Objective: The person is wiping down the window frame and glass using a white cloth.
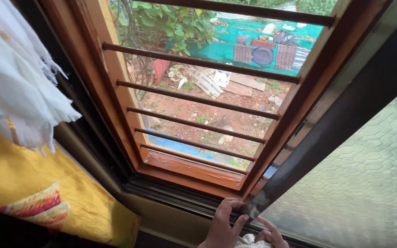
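My left hand (pixel 223 223) is at the bottom edge of the view, its fingers spread and pressed against the lower corner of the dark sliding window sash (pixel 327 115). My right hand (pixel 272 234) lies just to its right, fingers curled over a crumpled white cloth (pixel 249 240) by the frosted, hexagon-patterned glass pane (pixel 368 183). Both hands are low on the window track (pixel 171 193), and only part of each shows.
A wooden window frame (pixel 189 167) holds several horizontal brown bars (pixel 198 98) and a mesh screen, with a garden and debris outside. A yellow cloth (pixel 37 183) and a white fringed fabric (pixel 10 73) hang at the left.
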